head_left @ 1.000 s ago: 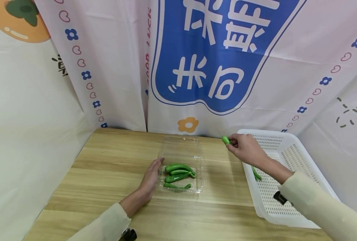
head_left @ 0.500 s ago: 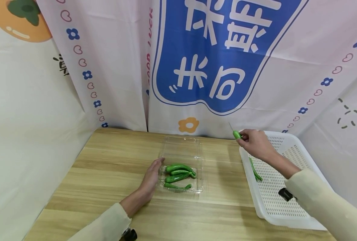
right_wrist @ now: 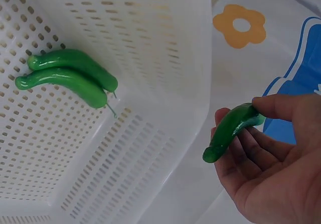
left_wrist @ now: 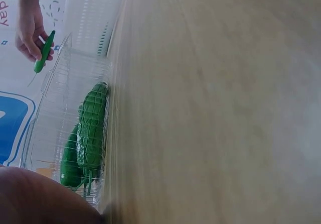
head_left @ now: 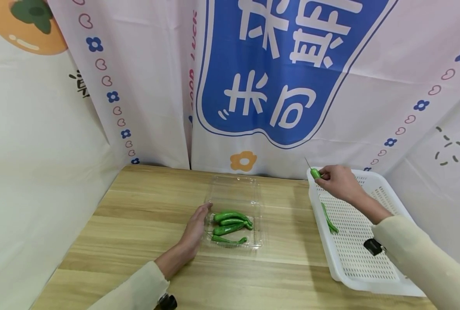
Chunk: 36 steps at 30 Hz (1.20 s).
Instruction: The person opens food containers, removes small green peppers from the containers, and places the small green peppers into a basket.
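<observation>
My right hand [head_left: 342, 183] pinches a small glossy green chili pepper [right_wrist: 233, 128] between thumb and fingers, above the back left corner of the white perforated basket [head_left: 334, 265]. A thin stem sticks out from the pepper's end in the head view. My left hand [head_left: 191, 232] rests along the left side of a clear plastic clamshell box [head_left: 234, 189], its fingers extended. The box stands with its lid folded back, and several green peppers [head_left: 230, 230] lie in it. Inside the basket, two more peppers [right_wrist: 65, 81] lie side by side.
The wooden table [head_left: 137, 241] carries the box in the middle and the basket at the right. A printed white and blue cloth [head_left: 276, 77] hangs behind the table's back edge. More pale cloth flanks both sides.
My right hand has moved to the right with the pepper, from over the table to the basket's back left corner. My left hand and the box have stayed in place.
</observation>
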Tool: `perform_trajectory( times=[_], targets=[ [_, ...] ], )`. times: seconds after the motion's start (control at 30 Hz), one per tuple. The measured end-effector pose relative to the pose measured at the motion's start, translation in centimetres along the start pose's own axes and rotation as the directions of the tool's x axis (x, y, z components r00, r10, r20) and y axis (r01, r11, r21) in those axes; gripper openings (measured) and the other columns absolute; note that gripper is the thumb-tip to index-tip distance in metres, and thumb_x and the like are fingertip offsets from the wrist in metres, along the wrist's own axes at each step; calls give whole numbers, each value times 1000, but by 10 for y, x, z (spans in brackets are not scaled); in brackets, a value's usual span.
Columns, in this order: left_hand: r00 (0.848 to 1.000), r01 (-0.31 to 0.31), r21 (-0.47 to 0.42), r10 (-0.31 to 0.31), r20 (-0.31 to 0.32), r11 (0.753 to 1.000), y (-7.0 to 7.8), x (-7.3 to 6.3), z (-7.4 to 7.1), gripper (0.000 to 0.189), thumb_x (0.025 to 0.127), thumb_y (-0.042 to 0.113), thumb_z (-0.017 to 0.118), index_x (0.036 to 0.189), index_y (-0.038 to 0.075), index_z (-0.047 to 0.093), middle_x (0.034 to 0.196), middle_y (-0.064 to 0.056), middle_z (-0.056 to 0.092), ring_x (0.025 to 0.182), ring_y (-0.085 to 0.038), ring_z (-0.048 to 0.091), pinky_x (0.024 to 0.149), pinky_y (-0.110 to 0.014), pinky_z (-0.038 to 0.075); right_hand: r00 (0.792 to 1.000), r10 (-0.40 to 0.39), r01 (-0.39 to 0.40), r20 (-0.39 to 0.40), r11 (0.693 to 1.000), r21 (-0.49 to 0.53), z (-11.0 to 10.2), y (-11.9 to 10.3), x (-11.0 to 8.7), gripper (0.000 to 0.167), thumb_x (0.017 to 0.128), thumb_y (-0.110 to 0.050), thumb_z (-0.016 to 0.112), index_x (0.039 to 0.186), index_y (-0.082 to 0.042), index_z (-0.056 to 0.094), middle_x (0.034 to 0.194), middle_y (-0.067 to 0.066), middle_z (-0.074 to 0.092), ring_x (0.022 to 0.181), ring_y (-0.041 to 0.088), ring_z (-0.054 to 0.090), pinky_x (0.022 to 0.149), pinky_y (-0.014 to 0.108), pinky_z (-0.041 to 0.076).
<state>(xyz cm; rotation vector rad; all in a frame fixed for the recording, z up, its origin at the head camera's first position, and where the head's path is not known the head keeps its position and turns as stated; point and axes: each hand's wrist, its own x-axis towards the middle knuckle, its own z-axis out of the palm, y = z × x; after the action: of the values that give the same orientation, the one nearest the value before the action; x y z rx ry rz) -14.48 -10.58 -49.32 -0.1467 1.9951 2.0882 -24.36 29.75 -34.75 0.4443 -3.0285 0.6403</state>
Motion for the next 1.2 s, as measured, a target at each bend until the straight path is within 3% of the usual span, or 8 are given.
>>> perform_trajectory(
  times=[0.3,0.47,0.73,0.97,1.2],
  targets=[
    [1000,-7,2,7,4,1000,2,0,-1,56,117,34,21,167,9,26,176,-17,16,163,-41,2,129,-66,0,997,61,-61,44,998,-3,-2,16,4,34,98,-15,70,114,15,72,87,16,75,66,18,59,60,30,46],
    [1000,-8,0,8,2,1000,1,0,-1,56,117,35,22,167,8,26,176,-17,16,163,-42,2,129,-66,0,990,111,-111,84,994,-6,-1,20,6,36,98,-16,68,115,16,71,77,10,68,63,18,55,59,31,42],
    [1000,-8,-7,8,3,1000,-1,-1,-1,56,118,35,22,167,8,27,176,-18,15,163,-42,2,129,-66,1,985,127,-123,116,991,-45,1,33,5,31,98,-16,70,104,14,74,71,6,67,63,18,55,60,31,41],
    [1000,-8,-11,8,-6,1000,-1,-1,0,56,118,34,22,166,7,28,176,-18,16,163,-42,3,129,-65,1,975,138,-134,174,990,-36,5,43,4,23,95,-14,71,76,-2,67,60,-2,50,56,14,46,55,28,36],
    [1000,-11,-8,10,-2,1000,-1,-1,0,56,118,35,22,166,8,28,176,-17,17,163,-42,3,129,-65,1,959,178,-176,222,984,-31,11,50,6,19,95,-12,70,81,0,72,61,-1,54,54,12,49,53,26,40]
  ],
)
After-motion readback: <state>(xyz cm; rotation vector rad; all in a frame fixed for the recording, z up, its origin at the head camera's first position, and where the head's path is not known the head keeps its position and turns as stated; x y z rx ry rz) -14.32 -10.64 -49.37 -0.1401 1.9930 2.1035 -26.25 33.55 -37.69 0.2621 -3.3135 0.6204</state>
